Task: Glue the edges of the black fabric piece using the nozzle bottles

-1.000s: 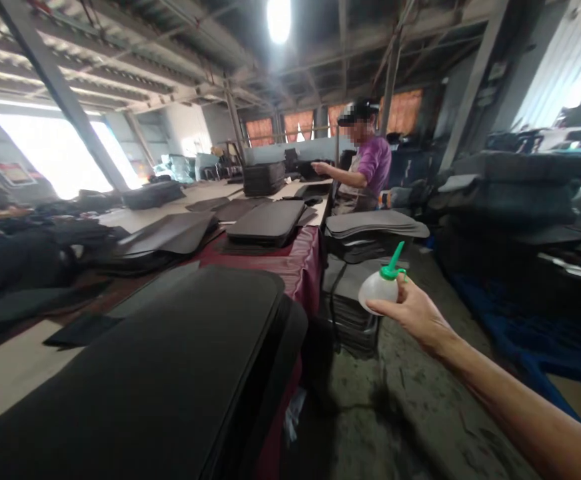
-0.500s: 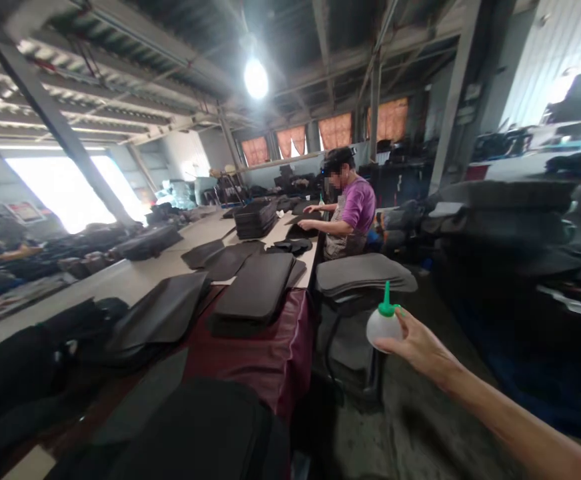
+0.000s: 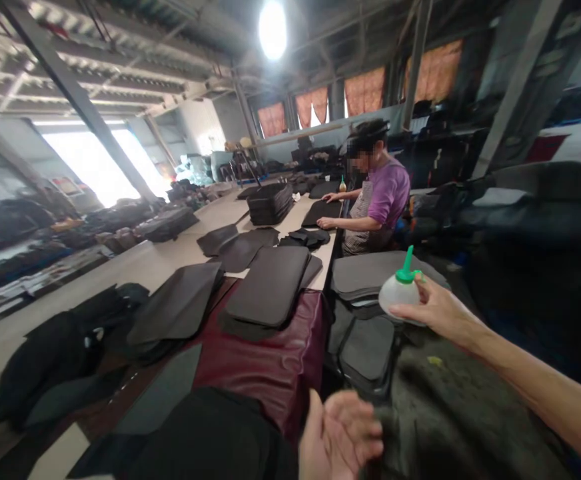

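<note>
A round, whitish squeeze bottle [image 3: 398,297] with a green pointed nozzle is held upright in my right hand [image 3: 433,303], out over the floor side of the table. The thumb presses the bottle's side, and the fingers are behind it near the green cap. At the lower middle my left hand [image 3: 340,433] is raised with its palm towards me, fingers loosely curled and apart, holding nothing. Beside it on the left is a dark rounded stack of pieces [image 3: 210,437]. Past the bottle rests a stack of grey flat panels [image 3: 365,270].
Dark rectangular panels [image 3: 268,287] lie on a maroon cover [image 3: 265,360] at the table's near end. A person in a purple top [image 3: 388,190] works at the table's right edge. A block of stacked dark pieces [image 3: 269,203] stands farther back. Dark piles line the right side.
My left hand has come into view at the bottom. The view has tilted down and turned a little; the bottle, still in my right hand, sits higher and farther right.
</note>
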Available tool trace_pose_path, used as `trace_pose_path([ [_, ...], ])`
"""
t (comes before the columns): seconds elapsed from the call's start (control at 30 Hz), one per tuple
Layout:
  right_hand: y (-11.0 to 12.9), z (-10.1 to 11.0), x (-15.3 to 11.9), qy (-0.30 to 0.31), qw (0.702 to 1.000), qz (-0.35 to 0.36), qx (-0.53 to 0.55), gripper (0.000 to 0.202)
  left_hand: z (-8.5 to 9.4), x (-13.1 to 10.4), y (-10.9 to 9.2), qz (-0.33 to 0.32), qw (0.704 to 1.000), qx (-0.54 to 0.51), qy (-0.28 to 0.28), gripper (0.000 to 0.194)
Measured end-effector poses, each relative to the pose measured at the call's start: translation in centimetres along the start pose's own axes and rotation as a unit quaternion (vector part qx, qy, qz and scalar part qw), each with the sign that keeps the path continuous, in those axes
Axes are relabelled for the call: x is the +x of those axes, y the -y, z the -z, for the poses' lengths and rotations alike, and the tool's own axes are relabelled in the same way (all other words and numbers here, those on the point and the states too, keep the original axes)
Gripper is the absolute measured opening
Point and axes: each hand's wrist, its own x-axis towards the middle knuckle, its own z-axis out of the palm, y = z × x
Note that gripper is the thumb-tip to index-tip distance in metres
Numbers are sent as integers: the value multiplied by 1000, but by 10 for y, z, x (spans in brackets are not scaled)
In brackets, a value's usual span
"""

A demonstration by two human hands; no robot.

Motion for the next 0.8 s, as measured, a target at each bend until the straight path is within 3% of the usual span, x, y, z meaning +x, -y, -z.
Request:
trace_pose_path([
  [0.03,1,-2,10,-4,1000,-6,-5,59,1,16,-17,-18,997,-66,29,88],
  [0.07,3,-3,20,-7,1000,-12,-10,60,2,31,-34,-29,978,-180,101,96],
  [0.13,6,-7,40,-8,1000,-22,-16,62,7,54,-67,-62,935,-301,174,97],
  [0.2,9,-12,60,-3,999,-30,-14,64,11,68,-94,-78,917,-337,197,98],
  [0.33,14,-26,99,-1,999,-41,-9,61,16,90,-125,-96,927,-312,185,102],
  [0.4,16,-34,118,-4,999,-44,-8,57,19,105,-127,-137,965,-179,135,97],
  [0.47,16,-41,139,0,999,-45,-4,56,25,124,-121,-192,979,57,30,80],
  [0.5,15,-44,150,6,999,-44,1,58,30,135,-116,-210,967,144,-24,64],
  [0.6,8,-52,186,30,999,-25,22,64,54,173,-93,-236,921,294,-98,28],
  [0.67,1,-53,213,54,998,-6,31,59,76,200,-78,-250,879,391,-108,15],
  [0.73,-10,-53,239,76,996,11,33,51,98,224,-67,-247,844,466,-95,19],
  [0.8,-22,-50,262,86,996,22,25,45,115,241,-62,-229,816,520,-105,12],
])
